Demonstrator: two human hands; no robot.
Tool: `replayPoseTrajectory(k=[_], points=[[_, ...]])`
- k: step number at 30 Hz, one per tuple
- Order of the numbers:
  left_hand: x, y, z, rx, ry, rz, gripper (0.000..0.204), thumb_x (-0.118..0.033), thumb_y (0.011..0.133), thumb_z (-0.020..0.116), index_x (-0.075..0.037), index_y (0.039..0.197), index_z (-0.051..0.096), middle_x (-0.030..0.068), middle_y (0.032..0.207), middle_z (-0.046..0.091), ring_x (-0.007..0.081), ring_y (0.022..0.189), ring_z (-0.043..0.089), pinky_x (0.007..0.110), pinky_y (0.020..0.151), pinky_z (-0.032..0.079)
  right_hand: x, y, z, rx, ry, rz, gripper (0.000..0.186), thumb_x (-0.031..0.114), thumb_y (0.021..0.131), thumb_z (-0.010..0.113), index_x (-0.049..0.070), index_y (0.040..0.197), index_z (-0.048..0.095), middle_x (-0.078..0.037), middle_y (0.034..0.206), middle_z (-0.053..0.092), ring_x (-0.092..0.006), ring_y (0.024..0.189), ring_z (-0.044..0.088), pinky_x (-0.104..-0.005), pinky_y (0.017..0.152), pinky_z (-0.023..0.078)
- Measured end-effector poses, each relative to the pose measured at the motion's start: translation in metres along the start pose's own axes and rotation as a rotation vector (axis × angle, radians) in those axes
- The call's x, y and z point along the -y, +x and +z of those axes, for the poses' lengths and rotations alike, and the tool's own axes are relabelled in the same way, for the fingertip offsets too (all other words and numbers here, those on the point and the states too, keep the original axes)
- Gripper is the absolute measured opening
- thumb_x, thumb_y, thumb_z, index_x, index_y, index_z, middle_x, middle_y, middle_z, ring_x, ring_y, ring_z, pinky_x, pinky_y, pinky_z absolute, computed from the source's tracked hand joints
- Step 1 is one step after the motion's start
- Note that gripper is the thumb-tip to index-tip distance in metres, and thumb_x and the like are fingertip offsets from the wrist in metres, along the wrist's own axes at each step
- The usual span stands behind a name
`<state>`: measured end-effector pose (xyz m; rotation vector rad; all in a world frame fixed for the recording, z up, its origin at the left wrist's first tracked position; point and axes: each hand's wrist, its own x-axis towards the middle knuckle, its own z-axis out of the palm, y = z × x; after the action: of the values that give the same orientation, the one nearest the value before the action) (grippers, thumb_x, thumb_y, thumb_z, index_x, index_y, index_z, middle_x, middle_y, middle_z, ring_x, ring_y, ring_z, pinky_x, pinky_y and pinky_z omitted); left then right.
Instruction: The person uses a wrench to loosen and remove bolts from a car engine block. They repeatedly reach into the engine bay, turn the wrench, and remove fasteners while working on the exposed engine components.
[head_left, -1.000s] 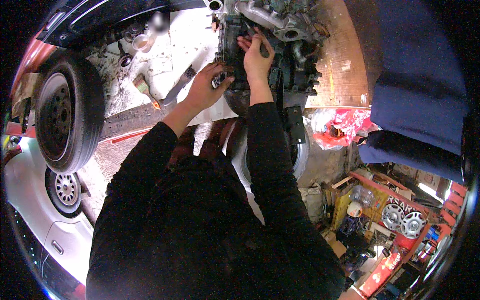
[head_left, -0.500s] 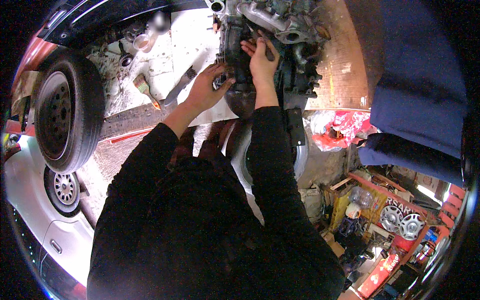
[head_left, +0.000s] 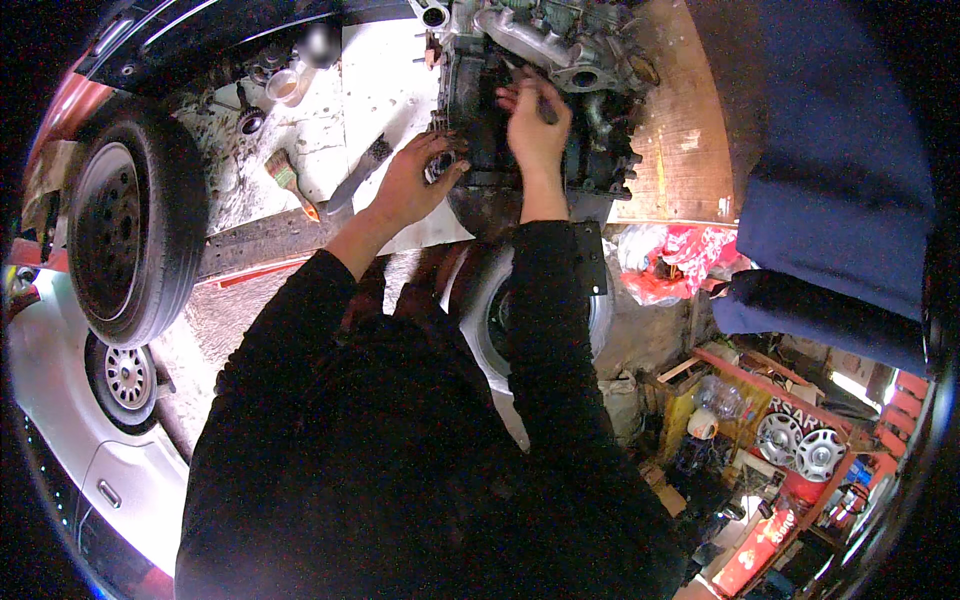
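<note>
An engine block (head_left: pixel 485 140) with dark, greasy sides lies at the top centre, and a pale metal manifold (head_left: pixel 530 40) runs along its far part. My left hand (head_left: pixel 408 180) grips the near left corner of the block, its thumb and fingers curved around a round part there. Over the middle of the block, my right hand (head_left: pixel 540 135) is closed on a slim dark-handled tool (head_left: pixel 546 108). The tool's narrow tip points up and left toward the manifold; its exact kind is hard to make out.
Left of the engine, a paintbrush (head_left: pixel 290 182), a dark flat blade-like tool (head_left: pixel 360 175) and a clear cup (head_left: pixel 284 86) lie on a stained white sheet. A tyre (head_left: pixel 135 230) stands at the left. A person in dark blue clothing (head_left: pixel 840 190) is close at the right.
My right hand has moved a little to the right with the tool, turning slightly. My left hand has stayed at the block's corner.
</note>
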<state>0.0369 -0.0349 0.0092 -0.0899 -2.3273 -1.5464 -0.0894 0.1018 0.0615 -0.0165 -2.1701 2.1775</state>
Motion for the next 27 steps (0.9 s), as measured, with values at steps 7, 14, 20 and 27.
replayPoseTrajectory(k=[7,14,20,27], points=[[0.004,0.000,0.002,0.035,0.030,-0.019,0.031,-0.026,0.091,0.077,-0.005,0.113,0.072,0.0202,0.126,0.068,0.0397,0.120,0.063,0.044,0.104,0.051,-0.020,0.002,-0.033,0.079,-0.540,-0.404,0.031,0.020,0.102,0.061,-0.002,0.122,0.071,-0.011,0.095,0.077,-0.0155,0.088,0.073,-0.0292,0.086,0.054],[0.007,-0.002,0.001,0.013,0.040,-0.012,0.033,-0.026,0.091,0.077,-0.006,0.117,0.071,0.0196,0.128,0.068,0.0389,0.123,0.062,0.044,0.107,0.049,-0.017,-0.011,-0.024,0.110,-0.565,-0.504,0.031,0.020,0.098,0.065,-0.001,0.121,0.072,-0.016,0.095,0.077,-0.0241,0.092,0.075,-0.0341,0.090,0.054],[-0.004,0.004,-0.004,0.060,0.040,-0.089,0.032,-0.026,0.093,0.075,-0.005,0.118,0.071,0.0191,0.132,0.067,0.0374,0.124,0.062,0.044,0.107,0.049,-0.014,0.004,-0.007,-0.049,-0.536,-0.507,0.034,0.020,0.099,0.064,0.000,0.125,0.070,-0.018,0.108,0.076,-0.0279,0.103,0.072,-0.0364,0.097,0.051],[-0.005,0.006,-0.001,0.095,0.063,-0.097,0.035,-0.027,0.093,0.075,-0.005,0.118,0.071,0.0199,0.132,0.066,0.0379,0.126,0.061,0.044,0.110,0.047,-0.040,0.008,-0.014,-0.092,-0.451,-0.263,0.036,0.023,0.103,0.060,-0.001,0.129,0.068,-0.013,0.100,0.074,-0.0173,0.084,0.072,-0.0289,0.084,0.054]])
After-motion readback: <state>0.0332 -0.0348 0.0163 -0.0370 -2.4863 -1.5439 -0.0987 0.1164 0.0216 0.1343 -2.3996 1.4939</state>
